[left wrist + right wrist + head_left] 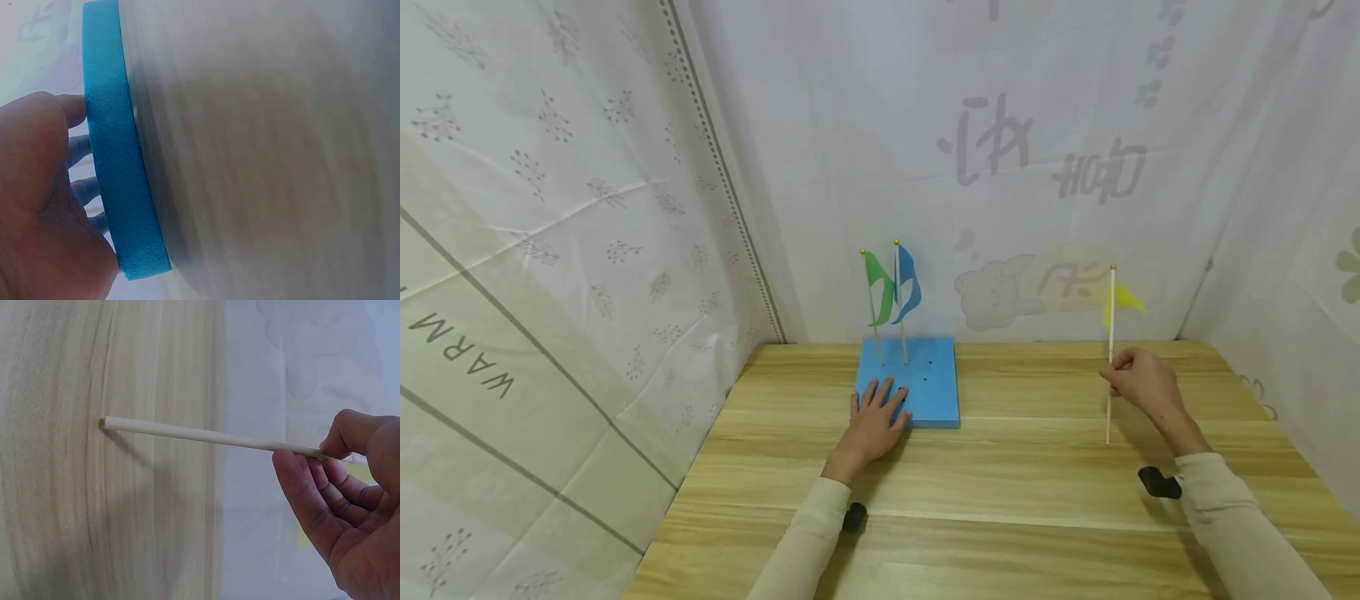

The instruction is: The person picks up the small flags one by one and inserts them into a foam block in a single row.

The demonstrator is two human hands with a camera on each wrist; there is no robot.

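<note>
A blue foam board lies flat on the wooden table, with small dark holes in its top. My left hand rests on its front left part, fingers spread; the left wrist view shows the fingertips on top of the thick blue board. Upright in the board's back left stand a green flag and a blue flag on thin sticks. Off to the right, my right hand pinches the stick of a yellow flag between thumb and fingers. In the right wrist view the stick has its lower end close over the table.
The wooden table runs back to a printed curtain, with more curtain at both sides. A black wrist-worn piece sticks out beside the right sleeve, another beside the left.
</note>
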